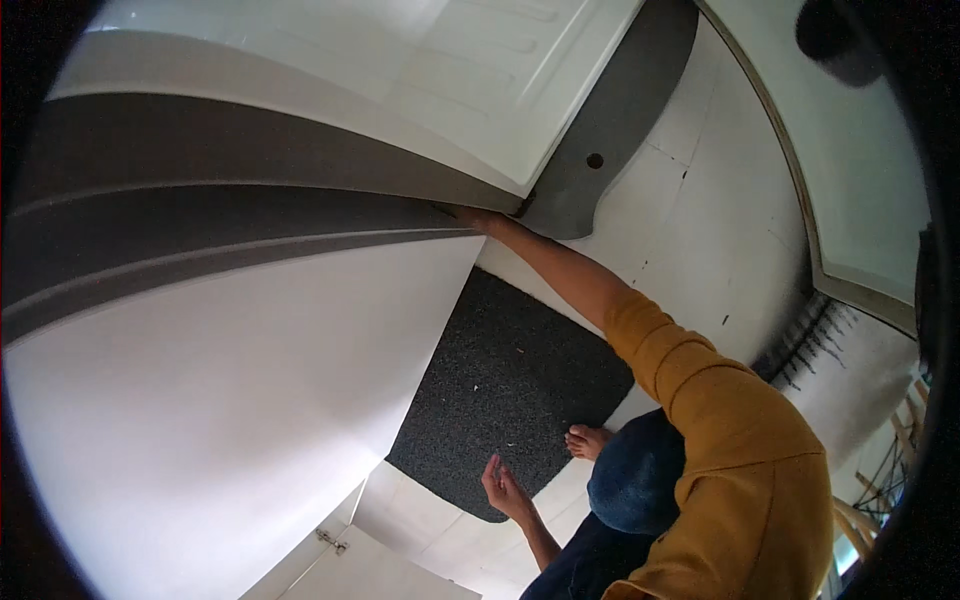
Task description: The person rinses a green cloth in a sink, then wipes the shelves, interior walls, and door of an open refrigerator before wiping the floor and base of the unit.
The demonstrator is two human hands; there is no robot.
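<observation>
My right hand is stretched out to the end of a long dark grey edge strip, where it touches the dark surface. Its fingers are mostly lost in shadow there, so their hold cannot be told. Below that strip stretches a broad white panel. Above it lies a glossy white ribbed surface. My left hand hangs over the dark floor mat, its fingers loosely bent and apart, with nothing in them.
A grey curved-edged board with a round hole borders the white surface. At the bottom, a white cabinet door stands ajar on a metal hinge. My bent knee and bare foot are beside the mat. A framed pale panel rises at right.
</observation>
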